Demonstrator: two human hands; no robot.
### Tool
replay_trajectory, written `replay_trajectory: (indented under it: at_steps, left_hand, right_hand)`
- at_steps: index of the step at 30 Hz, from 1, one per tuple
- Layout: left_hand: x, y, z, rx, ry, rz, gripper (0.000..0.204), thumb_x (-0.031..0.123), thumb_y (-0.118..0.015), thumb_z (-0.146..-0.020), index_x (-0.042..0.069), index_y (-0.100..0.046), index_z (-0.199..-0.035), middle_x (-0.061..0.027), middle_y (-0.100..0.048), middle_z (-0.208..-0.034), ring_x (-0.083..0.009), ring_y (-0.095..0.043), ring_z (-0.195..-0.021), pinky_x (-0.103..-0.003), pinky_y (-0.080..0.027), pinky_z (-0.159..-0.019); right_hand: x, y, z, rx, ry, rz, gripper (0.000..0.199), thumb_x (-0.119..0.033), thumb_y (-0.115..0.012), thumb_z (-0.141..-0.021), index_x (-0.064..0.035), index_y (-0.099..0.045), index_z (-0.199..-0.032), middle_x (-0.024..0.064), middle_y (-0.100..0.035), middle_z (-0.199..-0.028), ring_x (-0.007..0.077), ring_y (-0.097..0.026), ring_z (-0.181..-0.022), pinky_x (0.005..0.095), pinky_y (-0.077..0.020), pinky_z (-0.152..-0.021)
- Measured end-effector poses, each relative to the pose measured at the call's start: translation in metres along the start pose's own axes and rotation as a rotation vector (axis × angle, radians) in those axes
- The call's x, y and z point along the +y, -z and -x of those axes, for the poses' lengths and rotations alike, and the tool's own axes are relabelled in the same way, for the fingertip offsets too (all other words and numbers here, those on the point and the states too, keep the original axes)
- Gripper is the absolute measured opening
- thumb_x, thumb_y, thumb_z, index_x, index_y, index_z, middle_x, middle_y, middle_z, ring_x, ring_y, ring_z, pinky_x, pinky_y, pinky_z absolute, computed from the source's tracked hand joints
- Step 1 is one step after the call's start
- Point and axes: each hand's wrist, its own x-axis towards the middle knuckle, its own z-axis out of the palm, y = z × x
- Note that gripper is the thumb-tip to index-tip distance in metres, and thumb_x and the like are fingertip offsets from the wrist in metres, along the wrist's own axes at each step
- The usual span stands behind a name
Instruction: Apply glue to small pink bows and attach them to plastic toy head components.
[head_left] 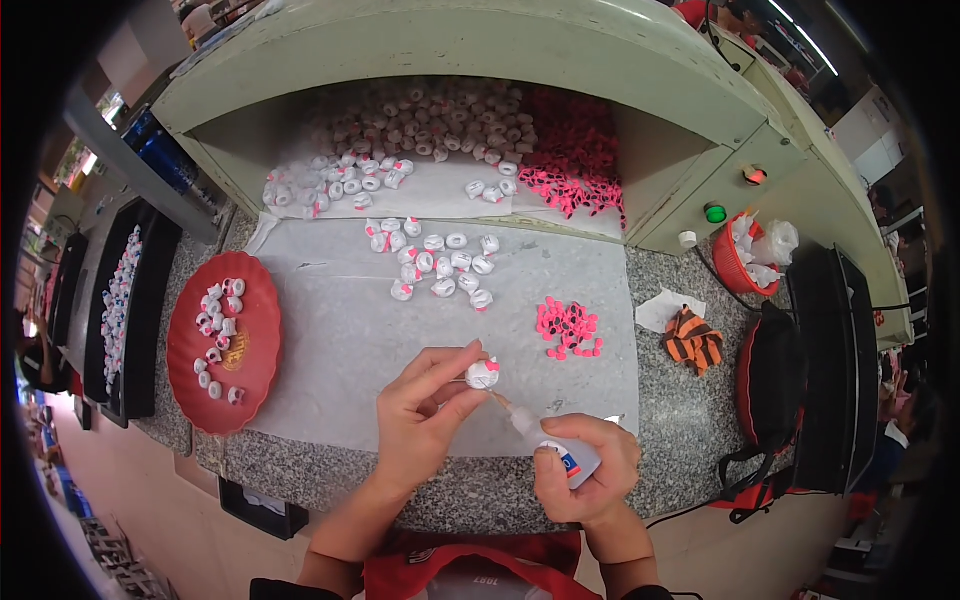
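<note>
Between the thumb and fingers of my left hand [425, 405] is a small white round piece [483, 374] with a pink spot on it. A thin wire-like line shows beside it at my fingers. My right hand [590, 465] grips a translucent glue bottle [570, 458] with a blue label. Its narrow tip points up and left, close to the lower side of the white piece; whether they touch I cannot tell. Beyond my hands, several similar white pieces [445, 265] lie on the white paper sheet [330, 330]. A pile of small pink-and-black pieces [567, 327] lies to their right.
A red scalloped plate [180, 345] with several white pieces stands at the left, beside a black tray [125, 390]. Heaps of white and pink pieces fill the pale green hood [470, 45]. Rightward are a striped cloth [693, 340], a red basket [732, 268] and a black bag [770, 380].
</note>
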Motion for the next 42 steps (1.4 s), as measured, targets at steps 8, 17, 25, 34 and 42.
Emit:
replay_trajectory:
  at_steps: [8, 17, 25, 34, 42]
  left_hand:
    - [-0.001, 0.001, -0.002, 0.015, 0.194, 0.228, 0.043, -0.009, -0.056, -0.073, -0.005, -0.047, -0.115, -0.0174, -0.057, -0.103, -0.0264, -0.059, -0.091, -0.034, -0.049, -0.078]
    - [-0.001, 0.003, -0.002, 0.000, 0.212, 0.287, 0.043, -0.007, -0.058, -0.072, -0.005, -0.048, -0.115, -0.0180, -0.057, -0.103, -0.0269, -0.059, -0.092, -0.035, -0.048, -0.081]
    - [-0.001, 0.004, -0.003, 0.014, 0.192, 0.287, 0.044, -0.009, -0.057, -0.072, -0.005, -0.048, -0.115, -0.0177, -0.057, -0.103, -0.0265, -0.059, -0.092, -0.036, -0.048, -0.082]
    - [0.000, 0.002, -0.003, -0.027, 0.204, 0.274, 0.045, -0.009, -0.057, -0.072, -0.004, -0.047, -0.116, -0.0178, -0.057, -0.104, -0.0263, -0.059, -0.093, -0.035, -0.048, -0.081]
    - [-0.004, 0.004, -0.003, 0.009, 0.163, 0.289, 0.044, -0.009, -0.056, -0.072, -0.005, -0.047, -0.115, -0.0172, -0.057, -0.104, -0.0254, -0.058, -0.094, -0.036, -0.047, -0.083]
  right_hand:
    - [0.001, 0.002, 0.001, 0.012, 0.005, -0.005, 0.024, -0.002, -0.062, -0.060, 0.0008, -0.056, -0.083, 0.0102, -0.061, -0.070, 0.0209, -0.061, -0.054, 0.0275, -0.0492, -0.051]
    - [0.000, 0.004, -0.001, 0.011, -0.007, 0.005, 0.024, -0.001, -0.062, -0.060, 0.0008, -0.056, -0.083, 0.0094, -0.061, -0.070, 0.0202, -0.060, -0.053, 0.0272, -0.0484, -0.049]
    - [0.000, 0.008, -0.002, -0.026, -0.005, 0.003, 0.023, -0.002, -0.062, -0.061, 0.0014, -0.056, -0.083, 0.0093, -0.061, -0.070, 0.0191, -0.060, -0.052, 0.0261, -0.0474, -0.048]
    - [-0.002, 0.007, -0.002, 0.003, -0.037, 0.019, 0.019, -0.004, -0.059, -0.064, 0.0010, -0.056, -0.082, 0.0099, -0.061, -0.069, 0.0169, -0.059, -0.054, 0.0252, -0.0465, -0.050]
    - [0.002, 0.012, -0.006, 0.174, -0.488, -0.280, 0.027, -0.022, -0.060, -0.071, 0.0020, -0.056, -0.082, 0.0066, -0.056, -0.077, 0.0093, -0.050, -0.066, 0.0206, -0.0400, -0.061]
